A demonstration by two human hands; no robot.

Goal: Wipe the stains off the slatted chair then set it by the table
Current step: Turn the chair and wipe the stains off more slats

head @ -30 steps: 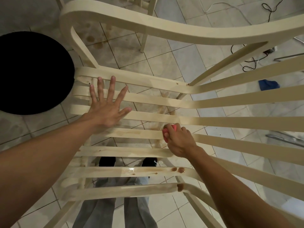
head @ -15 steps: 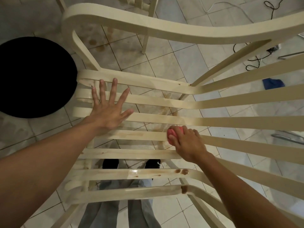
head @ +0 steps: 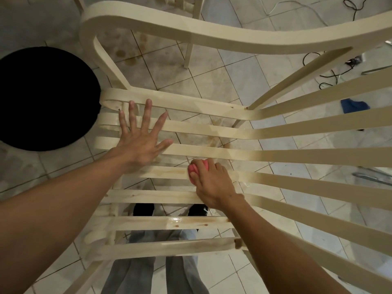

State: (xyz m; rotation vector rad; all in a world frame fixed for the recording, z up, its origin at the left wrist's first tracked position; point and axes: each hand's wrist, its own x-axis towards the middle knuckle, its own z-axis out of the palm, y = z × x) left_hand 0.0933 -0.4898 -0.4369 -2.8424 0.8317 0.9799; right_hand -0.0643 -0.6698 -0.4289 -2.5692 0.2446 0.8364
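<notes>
**Item: slatted chair [head: 212, 132], wiping under way**

It stands on the floor [head: 244, 66]. We brace it with our left hand [head: 140, 145], fingers [head: 147, 111] released and flat across the slats. Our right hand [head: 212, 183], grasping the pink sponge [head: 196, 166], has slid left toward a brown smear [head: 167, 171]. Nearer stains [head: 238, 242] remain.

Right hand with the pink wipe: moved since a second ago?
Yes. The right hand, gripping the pink wipe, has slid left along the same slat of the chair, closer to the left hand pressed flat on it.
</notes>
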